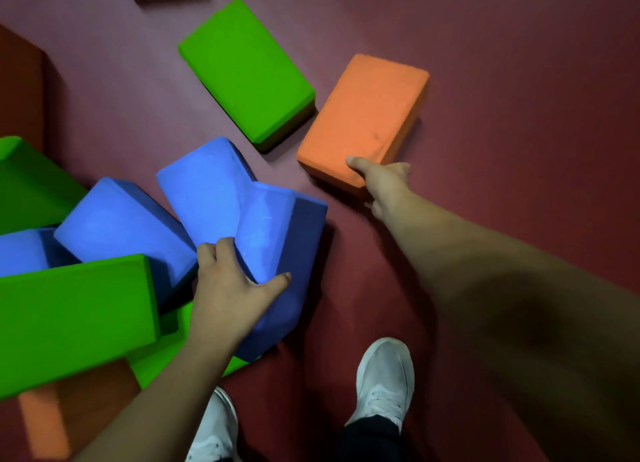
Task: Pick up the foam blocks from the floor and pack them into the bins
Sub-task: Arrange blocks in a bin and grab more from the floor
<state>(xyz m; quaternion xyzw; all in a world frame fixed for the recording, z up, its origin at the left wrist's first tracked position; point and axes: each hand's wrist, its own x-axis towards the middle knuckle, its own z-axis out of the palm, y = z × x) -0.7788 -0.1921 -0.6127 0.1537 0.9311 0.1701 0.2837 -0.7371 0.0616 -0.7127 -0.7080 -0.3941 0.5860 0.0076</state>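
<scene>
Foam blocks lie on a dark red floor. My left hand (231, 281) grips the near end of a tilted blue block (277, 240), thumb on its side face and fingers curled over the top edge. Another blue block (204, 191) leans against it, and a third blue block (121, 222) sits to the left. My right hand (382, 181) grips the near corner of an orange block (363, 115) lying flat, thumb on top and fingers hidden under its side. A green block (246, 70) lies flat just beyond.
A heap at the left holds a large green block (76, 319), another green block (31, 184) and an orange block (45, 423). My two white shoes (384, 375) stand at the bottom. Bare floor spreads to the right. No bin is in view.
</scene>
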